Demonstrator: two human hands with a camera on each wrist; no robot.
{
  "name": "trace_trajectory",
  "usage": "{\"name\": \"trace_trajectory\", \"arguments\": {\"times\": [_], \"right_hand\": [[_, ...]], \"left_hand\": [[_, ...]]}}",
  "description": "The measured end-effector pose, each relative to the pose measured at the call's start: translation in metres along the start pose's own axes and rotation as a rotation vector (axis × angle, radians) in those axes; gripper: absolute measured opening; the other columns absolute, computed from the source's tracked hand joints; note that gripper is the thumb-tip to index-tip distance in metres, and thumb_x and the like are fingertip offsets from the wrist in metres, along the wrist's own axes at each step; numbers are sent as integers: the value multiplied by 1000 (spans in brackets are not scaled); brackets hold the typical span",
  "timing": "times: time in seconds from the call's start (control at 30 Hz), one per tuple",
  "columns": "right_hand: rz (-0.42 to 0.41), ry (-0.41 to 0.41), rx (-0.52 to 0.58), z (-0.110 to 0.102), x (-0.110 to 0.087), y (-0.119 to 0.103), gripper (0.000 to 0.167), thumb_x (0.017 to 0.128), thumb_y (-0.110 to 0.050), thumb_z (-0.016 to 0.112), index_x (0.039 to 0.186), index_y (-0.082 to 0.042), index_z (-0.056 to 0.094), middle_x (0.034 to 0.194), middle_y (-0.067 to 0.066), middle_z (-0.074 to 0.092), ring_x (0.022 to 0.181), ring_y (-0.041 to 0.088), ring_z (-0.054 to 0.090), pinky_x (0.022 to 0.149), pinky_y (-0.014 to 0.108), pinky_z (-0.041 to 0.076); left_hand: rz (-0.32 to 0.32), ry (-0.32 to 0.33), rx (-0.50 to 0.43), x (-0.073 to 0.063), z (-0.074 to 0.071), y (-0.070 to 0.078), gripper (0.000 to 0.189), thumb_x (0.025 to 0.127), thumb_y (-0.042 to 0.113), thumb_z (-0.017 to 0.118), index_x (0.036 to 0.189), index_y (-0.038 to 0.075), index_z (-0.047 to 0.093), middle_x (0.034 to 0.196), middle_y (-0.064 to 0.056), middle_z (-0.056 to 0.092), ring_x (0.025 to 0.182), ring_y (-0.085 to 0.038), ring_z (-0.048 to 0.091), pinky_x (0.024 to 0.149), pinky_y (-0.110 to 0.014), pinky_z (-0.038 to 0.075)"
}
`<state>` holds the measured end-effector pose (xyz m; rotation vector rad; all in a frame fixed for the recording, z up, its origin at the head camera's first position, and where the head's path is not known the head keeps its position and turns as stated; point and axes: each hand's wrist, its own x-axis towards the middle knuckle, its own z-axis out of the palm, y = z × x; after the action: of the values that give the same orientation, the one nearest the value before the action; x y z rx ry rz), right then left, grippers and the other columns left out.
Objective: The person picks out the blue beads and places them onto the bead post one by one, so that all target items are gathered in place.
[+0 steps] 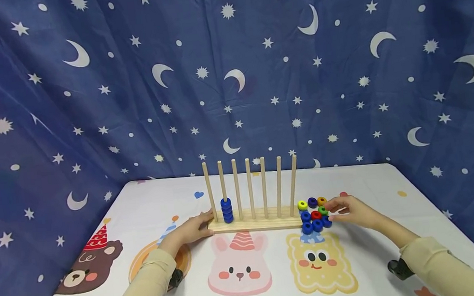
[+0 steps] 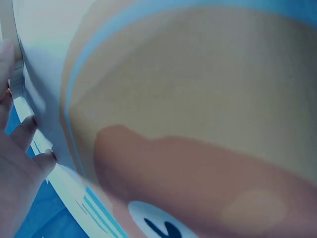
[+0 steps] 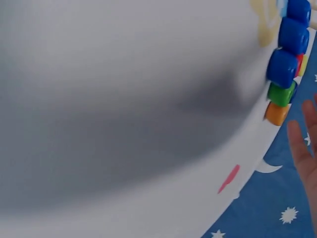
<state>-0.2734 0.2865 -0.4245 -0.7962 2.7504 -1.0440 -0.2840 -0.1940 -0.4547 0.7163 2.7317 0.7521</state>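
A wooden peg stand [image 1: 261,218] with several upright pegs stands on the table. Blue beads [image 1: 227,211] are stacked on its second peg from the left. My left hand [image 1: 191,228] holds the left end of the base, thumb at the front edge and fingers farther back; in the left wrist view the base end [image 2: 16,79] shows beside the thumb. Just past the stand's right end lies a group of loose beads: blue [image 1: 307,227], red [image 1: 316,215], yellow [image 1: 302,204], green [image 1: 322,210], orange [image 1: 321,201] and dark purple [image 1: 312,202]. My right hand [image 1: 352,210] hovers at their right side, fingers extended and holding nothing visible.
A white tablecloth [image 1: 373,268] with cartoon prints covers the table. Behind and at the sides hangs a blue curtain [image 1: 233,110] with moons and stars. Black wrist devices [image 1: 400,269] sit under the sleeves.
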Motion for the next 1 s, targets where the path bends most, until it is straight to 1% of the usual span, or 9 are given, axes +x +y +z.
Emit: {"name": "trace_trajectory", "arguments": {"times": [0.2, 0.33, 0.4, 0.53, 0.67, 0.77, 0.9, 1.0], "right_hand": [[30, -49, -7, 3, -1, 15, 32, 84, -15, 70, 106, 7, 63, 105, 22, 66, 90, 26, 64, 77, 38, 58], [10, -77, 22, 5, -3, 21, 32, 83, -12, 70, 106, 9, 62, 104, 23, 66, 89, 26, 65, 77, 38, 58], [-3, -87, 32, 6, -3, 21, 31, 83, -11, 70, 105, 9, 62, 103, 23, 66, 88, 25, 65, 77, 38, 58], [-9, -89, 24, 9, -3, 21, 31, 81, -10, 72, 103, 8, 63, 100, 21, 66, 85, 24, 65, 77, 39, 58], [10, -83, -1, 12, 0, 21, 30, 79, -11, 74, 101, 6, 63, 95, 15, 66, 83, 17, 61, 76, 37, 58], [19, -84, -8, 13, 2, 22, 30, 78, -10, 75, 100, 6, 63, 92, 11, 65, 82, 14, 58, 76, 35, 58], [37, -91, -4, 13, 3, 20, 35, 76, -10, 76, 103, 7, 61, 92, 10, 63, 83, 17, 56, 78, 35, 56], [49, -101, -3, 12, 3, 18, 39, 75, -9, 77, 105, 8, 61, 95, 14, 63, 86, 21, 56, 80, 39, 56]], "left_hand": [[1, -16, 30, 1, 0, -1, 61, 91, 24, 62, 140, -3, 40, 149, -21, 33, 137, -48, 27, 113, -56, 23], [-13, -20, 22, 1, -1, -1, 61, 91, 24, 61, 141, -2, 39, 151, -20, 31, 137, -48, 25, 113, -56, 22], [-9, -19, 23, 2, -2, 0, 60, 91, 24, 61, 141, -3, 39, 150, -21, 31, 137, -49, 25, 113, -57, 22], [5, -21, 20, 3, -2, 1, 61, 91, 23, 62, 140, -4, 39, 150, -22, 31, 137, -49, 25, 113, -57, 21], [18, -21, 8, 4, -1, 2, 61, 90, 23, 62, 140, -4, 39, 150, -22, 31, 136, -50, 25, 113, -57, 21], [13, -17, -1, 4, -1, 2, 61, 90, 22, 63, 140, -4, 40, 149, -22, 31, 136, -50, 25, 114, -57, 20], [18, -11, 14, 3, -1, 2, 61, 90, 21, 63, 139, -5, 40, 149, -23, 32, 136, -50, 26, 113, -57, 21], [18, -13, 28, 4, -2, 3, 61, 90, 22, 63, 139, -5, 40, 148, -23, 32, 136, -50, 26, 113, -57, 22]]}}
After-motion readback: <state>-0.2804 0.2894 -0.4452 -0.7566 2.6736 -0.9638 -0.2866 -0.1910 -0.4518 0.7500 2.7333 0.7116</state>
